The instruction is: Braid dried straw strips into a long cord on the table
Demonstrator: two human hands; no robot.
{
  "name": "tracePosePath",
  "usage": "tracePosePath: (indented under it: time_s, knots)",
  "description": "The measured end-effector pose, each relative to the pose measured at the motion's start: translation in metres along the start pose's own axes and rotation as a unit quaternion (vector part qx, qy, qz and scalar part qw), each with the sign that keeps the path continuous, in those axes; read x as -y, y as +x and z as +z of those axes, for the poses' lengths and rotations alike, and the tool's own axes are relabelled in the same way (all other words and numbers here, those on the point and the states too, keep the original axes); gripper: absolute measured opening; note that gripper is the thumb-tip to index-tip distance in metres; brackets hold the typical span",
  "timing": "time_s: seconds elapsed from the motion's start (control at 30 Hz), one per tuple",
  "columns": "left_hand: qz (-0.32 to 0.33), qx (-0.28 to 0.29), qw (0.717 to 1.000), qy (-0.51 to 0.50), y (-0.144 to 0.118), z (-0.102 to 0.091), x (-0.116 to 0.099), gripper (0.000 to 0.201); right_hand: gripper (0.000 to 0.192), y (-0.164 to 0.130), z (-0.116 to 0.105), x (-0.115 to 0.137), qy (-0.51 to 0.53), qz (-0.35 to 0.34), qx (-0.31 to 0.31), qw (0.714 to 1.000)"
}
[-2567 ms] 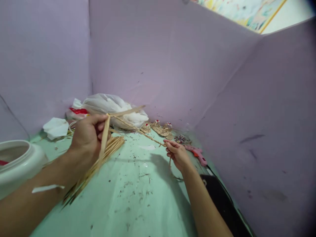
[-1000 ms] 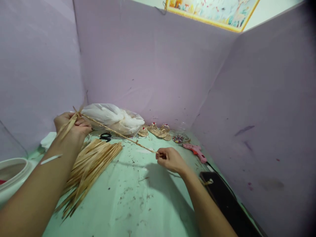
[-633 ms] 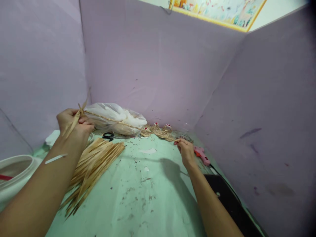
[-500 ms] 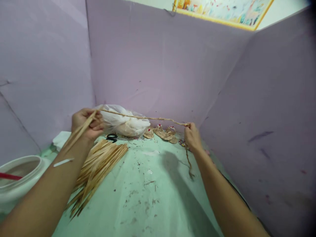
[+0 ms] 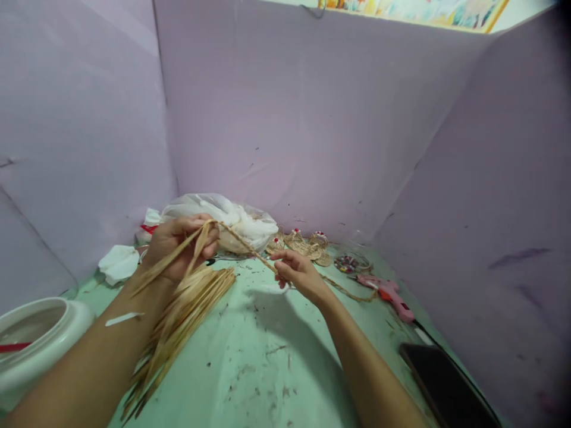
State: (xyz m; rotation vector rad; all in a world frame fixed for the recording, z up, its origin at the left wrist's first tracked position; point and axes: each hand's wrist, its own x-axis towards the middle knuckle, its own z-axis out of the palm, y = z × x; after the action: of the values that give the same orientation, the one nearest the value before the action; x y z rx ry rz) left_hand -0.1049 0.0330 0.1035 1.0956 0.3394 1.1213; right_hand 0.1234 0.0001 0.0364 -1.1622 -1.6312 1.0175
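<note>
My left hand (image 5: 181,246) is closed on a thin twisted straw cord (image 5: 244,241). Two loose flat ends of dried fibre hang from its pinch down over the wrist. From there the cord slopes down rightward into my right hand (image 5: 297,274), whose fingers curl loosely round it. Beyond that hand, the cord's tail trails over the table towards a pink glue gun (image 5: 390,292). Beneath my left hand lies a bundle of dried fibre strips (image 5: 191,321), partly hidden by the forearm. A short white strip (image 5: 124,319) sticks to my left forearm.
A white tub (image 5: 74,324) stands at left, near crumpled white paper (image 5: 118,263). Along the back wall are a plastic bag (image 5: 241,224), woven pieces with red beads (image 5: 307,245) and a container of colourful beads (image 5: 350,263). A dark phone (image 5: 446,383) lies front right.
My right hand has moved left along the cord towards my left hand, leaving a longer tail on the table. My left hand has shifted slightly right and lower. The view has turned slightly.
</note>
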Motion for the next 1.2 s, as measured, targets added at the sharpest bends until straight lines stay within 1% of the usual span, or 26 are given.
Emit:
tracePosePath:
  time_s: [0.07, 0.13, 0.23, 0.27, 0.3, 0.33, 0.37, 0.4, 0.43, 0.5, 0.53, 0.57, 0.6, 0.63, 0.67, 0.7, 0.77, 0.83, 0.9, 0.97, 1.03, 1.07, 1.13, 1.2]
  knots:
    - [-0.010, -0.028, 0.999, 0.040, 0.003, -0.005, -0.002, 0.012, 0.023, 0.000, -0.007, -0.006, 0.024, 0.014, -0.036, 0.999]
    - [-0.040, -0.024, 0.996, 0.081, 0.005, -0.006, 0.000, 0.012, 0.022, -0.001, -0.012, -0.010, 0.030, 0.004, -0.063, 0.998]
    - [-0.076, 0.037, 0.983, 0.164, 0.005, 0.004, 0.008, 0.008, 0.022, 0.001, -0.013, -0.012, 0.048, -0.001, -0.135, 0.990]
    - [-0.084, 0.062, 0.971, 0.215, 0.004, 0.009, 0.012, 0.009, 0.022, 0.002, -0.011, -0.012, 0.039, 0.005, -0.160, 0.986]
    - [-0.088, 0.088, 0.954, 0.274, 0.003, 0.015, 0.016, 0.009, 0.022, 0.002, -0.009, -0.012, 0.018, 0.013, -0.179, 0.984]
    - [-0.085, 0.114, 0.929, 0.341, 0.001, 0.022, 0.020, 0.010, 0.021, 0.003, -0.006, -0.011, -0.008, 0.021, -0.191, 0.981]
    - [-0.073, 0.139, 0.897, 0.413, -0.001, 0.029, 0.025, 0.011, 0.019, 0.003, -0.003, -0.009, -0.032, 0.028, -0.198, 0.979]
    - [-0.054, 0.159, 0.858, 0.485, -0.004, 0.035, 0.030, 0.012, 0.018, 0.003, 0.000, -0.007, -0.047, 0.035, -0.198, 0.978]
    - [-0.033, 0.177, 0.810, 0.558, -0.007, 0.040, 0.035, 0.012, 0.019, 0.002, 0.004, -0.004, -0.046, 0.040, -0.193, 0.979]
    - [0.011, 0.199, 0.698, 0.688, -0.013, 0.050, 0.046, 0.011, 0.024, -0.001, 0.010, 0.002, -0.005, 0.051, -0.162, 0.985]
    - [0.030, 0.206, 0.643, 0.737, -0.016, 0.053, 0.051, 0.010, 0.028, -0.003, 0.012, 0.004, 0.021, 0.054, -0.142, 0.988]
    - [0.044, 0.211, 0.596, 0.773, -0.019, 0.057, 0.056, 0.011, 0.031, -0.006, 0.015, 0.006, 0.037, 0.053, -0.119, 0.991]
    - [0.054, 0.218, 0.559, 0.798, -0.022, 0.060, 0.060, 0.012, 0.033, -0.008, 0.017, 0.008, 0.037, 0.049, -0.098, 0.993]
    - [0.059, 0.223, 0.531, 0.815, -0.024, 0.064, 0.063, 0.014, 0.032, -0.009, 0.018, 0.009, 0.021, 0.041, -0.087, 0.995]
    - [0.061, 0.231, 0.511, 0.826, -0.026, 0.067, 0.066, 0.015, 0.029, -0.010, 0.019, 0.010, -0.005, 0.031, -0.087, 0.996]
    - [0.060, 0.238, 0.499, 0.831, -0.027, 0.070, 0.068, 0.016, 0.024, -0.011, 0.020, 0.010, -0.036, 0.018, -0.100, 0.994]
    - [0.052, 0.249, 0.491, 0.834, -0.028, 0.072, 0.072, 0.016, 0.019, -0.010, 0.017, 0.010, -0.081, -0.006, -0.146, 0.986]
    - [0.042, 0.254, 0.498, 0.828, -0.027, 0.069, 0.074, 0.016, 0.019, -0.008, 0.011, 0.010, -0.084, -0.016, -0.183, 0.979]
    - [0.026, 0.249, 0.503, 0.828, -0.023, 0.059, 0.074, 0.014, 0.018, -0.008, 0.003, 0.013, -0.060, -0.001, -0.196, 0.979]
    - [0.007, 0.231, 0.502, 0.833, -0.015, 0.045, 0.072, 0.013, 0.015, -0.009, -0.005, 0.016, -0.019, 0.033, -0.197, 0.980]
    - [-0.009, 0.195, 0.503, 0.842, -0.007, 0.031, 0.068, 0.013, 0.012, -0.011, -0.011, 0.020, 0.036, 0.059, -0.177, 0.982]
    - [-0.015, 0.172, 0.508, 0.844, -0.003, 0.025, 0.066, 0.013, 0.014, -0.012, -0.012, 0.021, 0.066, 0.068, -0.158, 0.983]
    - [-0.026, 0.123, 0.536, 0.835, 0.003, 0.017, 0.062, 0.012, 0.021, -0.015, -0.010, 0.022, 0.120, 0.086, -0.097, 0.984]
    - [-0.031, 0.095, 0.578, 0.810, 0.007, 0.012, 0.061, 0.012, 0.025, -0.018, -0.005, 0.021, 0.155, 0.118, -0.014, 0.981]
